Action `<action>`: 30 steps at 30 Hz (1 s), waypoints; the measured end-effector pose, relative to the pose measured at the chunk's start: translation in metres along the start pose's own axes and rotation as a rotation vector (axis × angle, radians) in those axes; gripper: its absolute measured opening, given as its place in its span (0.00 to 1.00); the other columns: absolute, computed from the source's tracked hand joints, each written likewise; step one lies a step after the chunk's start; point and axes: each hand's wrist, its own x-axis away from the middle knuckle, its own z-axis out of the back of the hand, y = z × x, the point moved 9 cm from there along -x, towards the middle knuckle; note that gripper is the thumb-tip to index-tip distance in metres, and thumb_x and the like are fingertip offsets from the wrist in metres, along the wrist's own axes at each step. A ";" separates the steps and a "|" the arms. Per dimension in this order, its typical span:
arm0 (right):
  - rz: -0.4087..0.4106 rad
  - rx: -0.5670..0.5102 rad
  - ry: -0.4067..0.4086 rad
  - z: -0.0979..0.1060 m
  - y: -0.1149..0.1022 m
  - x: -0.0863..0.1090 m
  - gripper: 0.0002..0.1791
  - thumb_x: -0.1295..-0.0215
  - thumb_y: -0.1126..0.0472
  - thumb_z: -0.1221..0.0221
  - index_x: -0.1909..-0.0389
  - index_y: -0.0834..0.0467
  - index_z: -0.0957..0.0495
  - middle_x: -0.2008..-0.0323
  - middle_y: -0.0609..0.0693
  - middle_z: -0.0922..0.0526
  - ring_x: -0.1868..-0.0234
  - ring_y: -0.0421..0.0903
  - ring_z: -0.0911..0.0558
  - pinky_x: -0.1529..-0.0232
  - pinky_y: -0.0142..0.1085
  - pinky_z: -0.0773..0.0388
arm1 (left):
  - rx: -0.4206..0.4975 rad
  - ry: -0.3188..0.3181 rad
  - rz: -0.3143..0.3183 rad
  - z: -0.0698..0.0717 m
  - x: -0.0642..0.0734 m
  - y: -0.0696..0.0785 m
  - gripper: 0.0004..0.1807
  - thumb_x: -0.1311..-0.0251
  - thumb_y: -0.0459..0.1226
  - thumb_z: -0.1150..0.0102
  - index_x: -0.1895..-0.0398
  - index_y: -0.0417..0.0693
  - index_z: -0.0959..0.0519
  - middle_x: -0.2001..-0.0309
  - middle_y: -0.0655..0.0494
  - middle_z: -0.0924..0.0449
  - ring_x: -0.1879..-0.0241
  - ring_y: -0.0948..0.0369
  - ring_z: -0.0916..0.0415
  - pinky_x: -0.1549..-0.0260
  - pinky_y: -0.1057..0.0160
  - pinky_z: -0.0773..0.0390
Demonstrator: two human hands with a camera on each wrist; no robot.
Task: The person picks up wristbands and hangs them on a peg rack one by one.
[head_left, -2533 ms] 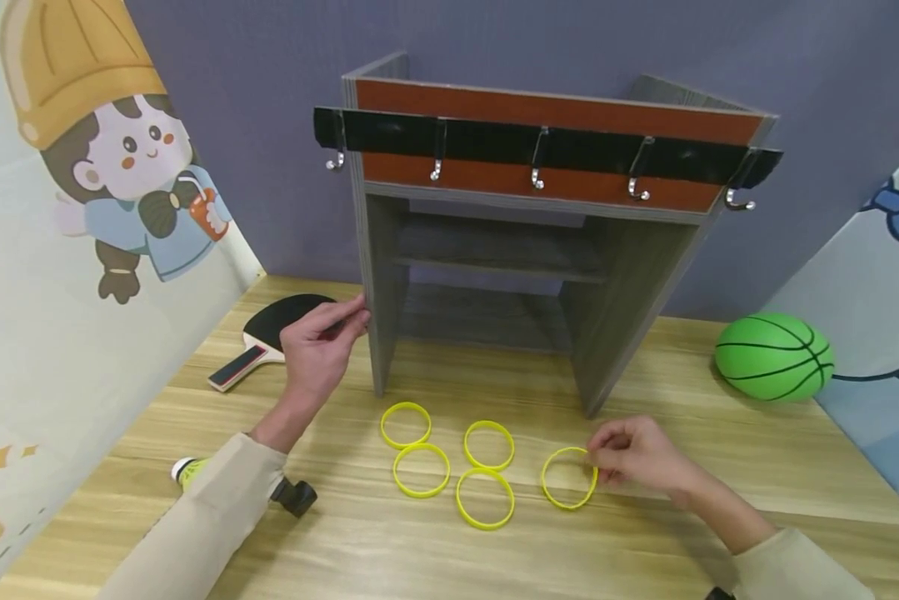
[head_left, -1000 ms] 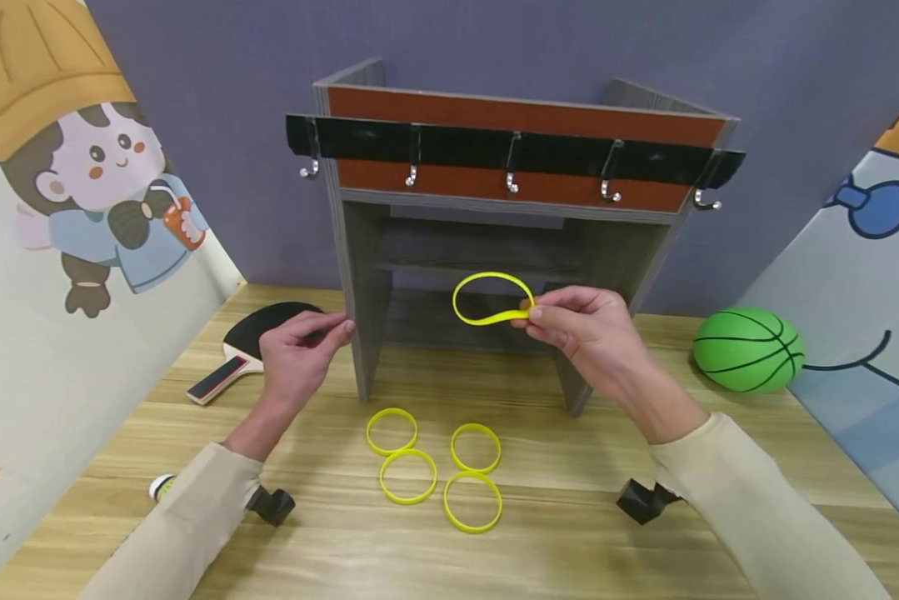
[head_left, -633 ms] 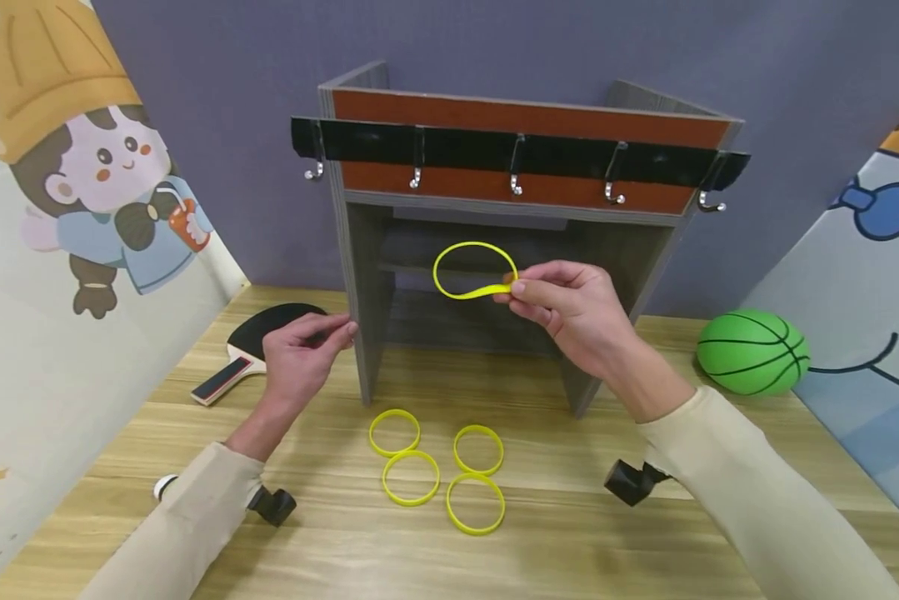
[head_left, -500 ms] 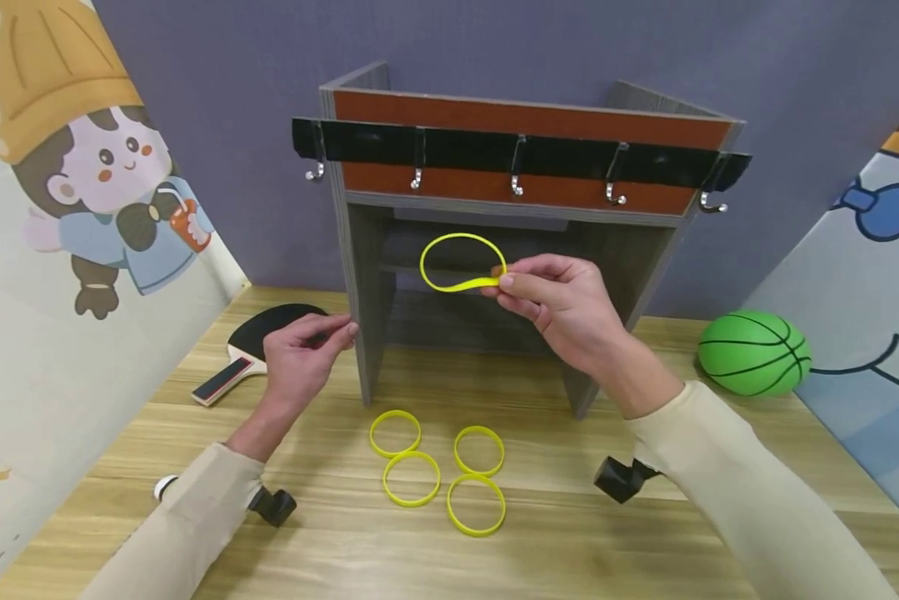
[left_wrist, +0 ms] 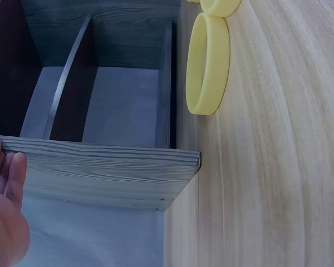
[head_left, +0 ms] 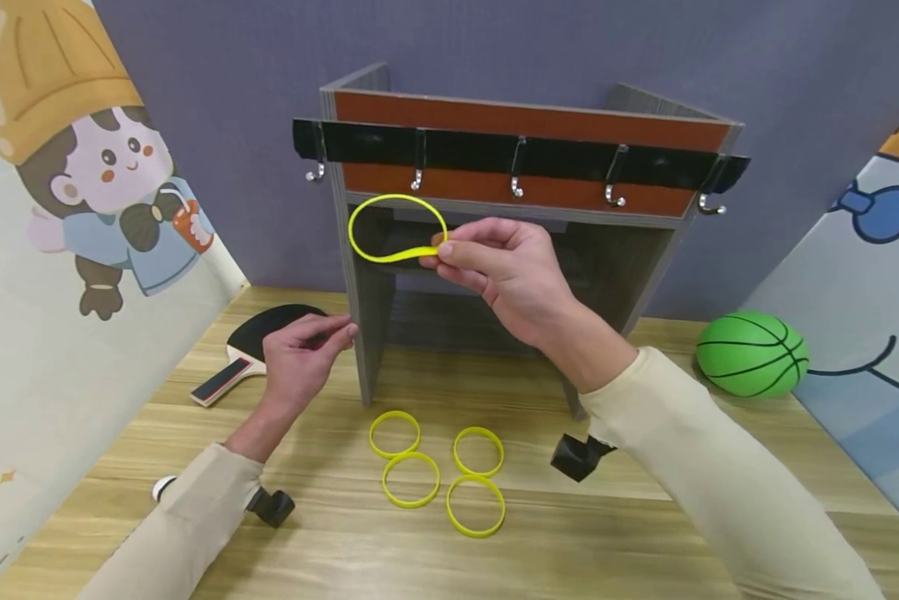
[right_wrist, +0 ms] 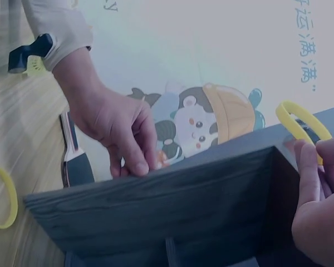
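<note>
My right hand (head_left: 505, 271) pinches a thin yellow silicone wristband (head_left: 398, 197) between thumb and fingers. The band hangs in the air before the left part of a grey wooden shelf (head_left: 362, 333), just below its row of hooks. In the right wrist view the held wristband (right_wrist: 286, 114) stands up from the fingertips. My left hand (head_left: 299, 362) touches the front edge of the shelf's left side panel with its fingertips; the left wrist view shows fingers (left_wrist: 14, 178) against that panel (left_wrist: 100, 167). Several more yellow wristbands (head_left: 410, 504) lie on the table before the shelf.
Across the shelf's orange-brown top runs a black bar (head_left: 467, 150) with several silver hooks (head_left: 516, 187). A table tennis bat (head_left: 247, 358) lies at the left, a green basketball-patterned ball (head_left: 752, 354) at the right. A white-capped object (head_left: 162, 487) is partly hidden by the left sleeve.
The right hand has picked up the rightmost wristband from the table, lifted it and carried it left towards the left hooks. The left hand has stayed at the side panel.
</note>
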 end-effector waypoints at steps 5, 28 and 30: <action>0.015 0.036 -0.016 -0.018 -0.001 -0.011 0.06 0.42 0.78 0.41 0.71 0.67 0.18 0.65 0.63 0.18 0.65 0.54 0.15 0.53 0.44 0.22 | 0.001 0.001 -0.016 0.000 -0.002 0.003 0.09 0.55 0.17 0.34 0.69 0.29 0.16 0.74 0.40 0.19 0.79 0.61 0.20 0.78 0.68 0.19; 0.000 0.010 0.011 -0.042 0.004 -0.039 0.02 0.42 0.77 0.40 0.69 0.69 0.21 0.63 0.65 0.20 0.65 0.55 0.15 0.56 0.43 0.20 | -0.001 0.020 -0.023 -0.003 -0.007 0.003 0.08 0.55 0.18 0.33 0.69 0.31 0.16 0.75 0.42 0.19 0.78 0.62 0.20 0.78 0.70 0.21; -0.005 0.018 0.017 -0.039 0.006 -0.040 0.02 0.42 0.76 0.40 0.68 0.69 0.21 0.63 0.66 0.20 0.64 0.55 0.15 0.56 0.43 0.20 | -0.001 0.020 -0.020 -0.003 -0.007 0.002 0.08 0.55 0.18 0.33 0.69 0.31 0.15 0.75 0.42 0.19 0.78 0.62 0.20 0.78 0.70 0.20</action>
